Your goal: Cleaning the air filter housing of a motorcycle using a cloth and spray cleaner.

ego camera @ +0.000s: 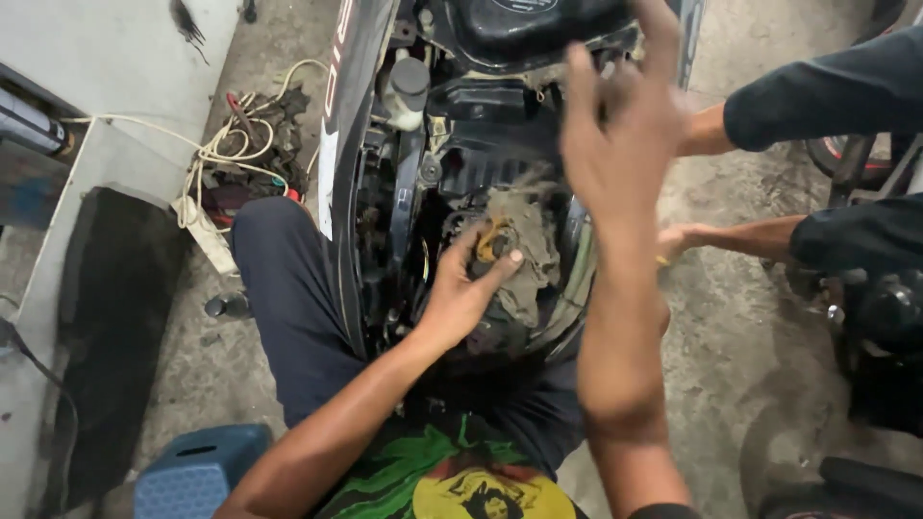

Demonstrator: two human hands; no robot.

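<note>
Both hands work over the opened body of a motorcycle [385, 192] seen from above. The left hand [461, 288] reaches down into the engine bay, its fingers curled and pinched on a dirty grey rag [524, 255] that lies bunched among the parts in the middle of the bay, with a small yellowish piece [492, 240] showing just by the thumb. The right hand [615, 135] is raised higher, nearer the camera and blurred, fingers spread apart and holding nothing, its forearm rising steeply from the lower edge of the view and hiding part of the bike's right side. The left forearm runs in from the lower left at a slant. A black plastic cover [519, 24] sits at the top of the bay, and a small capped reservoir [409, 91] stands to its left. On the concrete floor [731, 317] to the left lies one tangle of pale cable and tools [236, 154], with one blue stool [197, 471] lower down. From the right come two arms of another person in dark sleeves [827, 96]; that person's lower hand [678, 240] reaches toward the bike's side. In all, four hands are in view, two of them the wearer's own.
</note>
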